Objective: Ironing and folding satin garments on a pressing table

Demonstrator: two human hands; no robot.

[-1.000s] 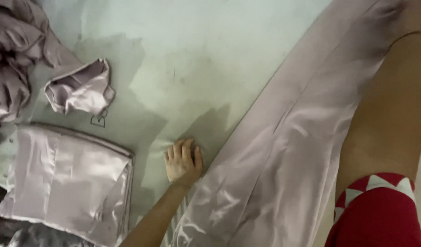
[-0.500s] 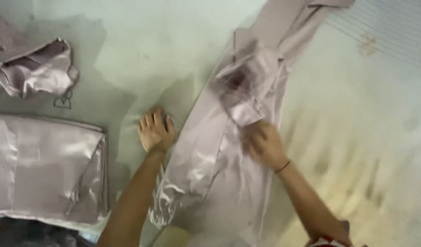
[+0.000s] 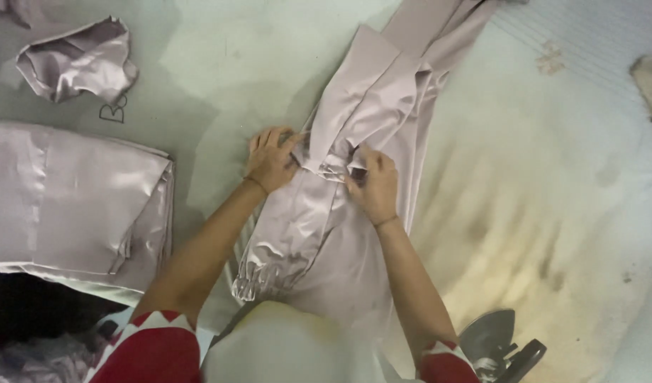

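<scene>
**Both hands gathered on the satin strip**

Your left hand [image 3: 271, 157] and right hand [image 3: 372, 186] sit close together at the middle of a long strip of pale pink satin fabric [image 3: 361, 135]. The strip runs from near you, at the bottom centre, away to the far right, lying on a pale grey-green work surface [image 3: 255, 57]. Your left hand lies on the strip's left edge with fingers curled, thumb side tucked into the cloth. Your right hand grips a bunched fold just right of it, fingers closed over the gathers. The fabric between the two hands is puckered into a small knot of creases; beyond them it lies in flatter, overlapping folds.

To the left, a stack of folded satin pieces [image 3: 70, 202] in the same colour rests flat on the surface, well apart from your hands. Further left and far, a crumpled scrap of satin [image 3: 81, 60] lies by itself. At the near right, the grey metal sole of an iron [image 3: 492, 340] shows beside your right forearm. The surface to the right of the strip carries yellowish-brown stains [image 3: 524, 234]. Your sleeves are red with white trim [image 3: 152, 347].
</scene>
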